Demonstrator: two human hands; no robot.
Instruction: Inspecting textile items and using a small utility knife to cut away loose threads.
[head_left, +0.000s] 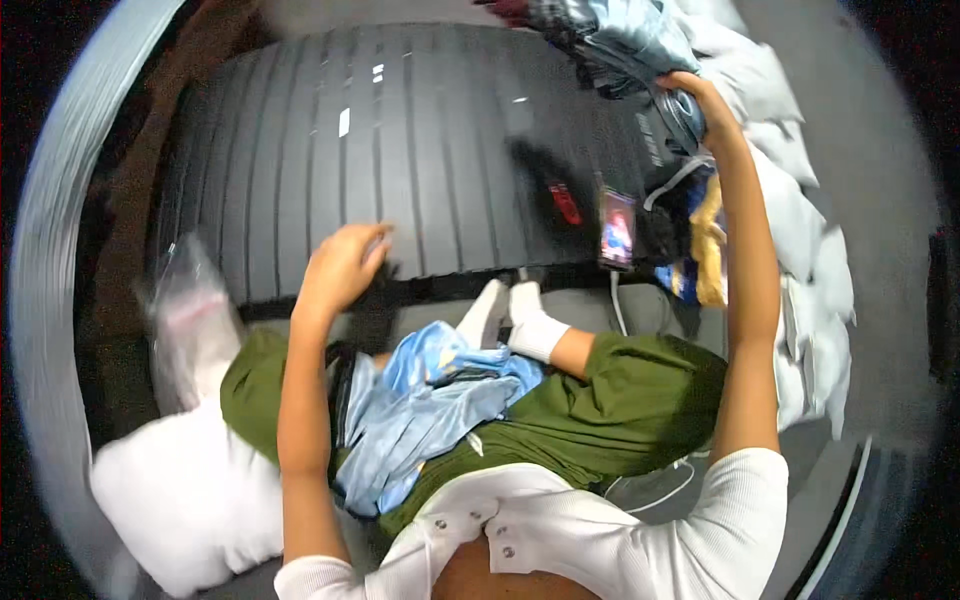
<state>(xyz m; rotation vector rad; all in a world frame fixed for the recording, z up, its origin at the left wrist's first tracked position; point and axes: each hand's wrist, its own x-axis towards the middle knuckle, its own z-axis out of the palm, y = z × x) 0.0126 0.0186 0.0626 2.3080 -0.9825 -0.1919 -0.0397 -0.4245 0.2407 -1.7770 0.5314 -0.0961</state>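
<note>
Up toward one o'clock, the right hand (700, 105) grasps a blue cloth bundle (640, 45); toward ten, the left hand (342, 270) hangs with loosely curled fingers. A shiny blue garment (430, 400) lies at seven. Eleven o'clock's white label (344, 122) is unreadable.

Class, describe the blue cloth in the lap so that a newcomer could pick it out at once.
From the big dark ribbed panel, come down past the white socks to the person's green trousers. The crumpled light-blue cloth lies across the lap. Unlike the blue bundle at the right hand, it rests on the trousers and shows pale yellow patches.
</note>
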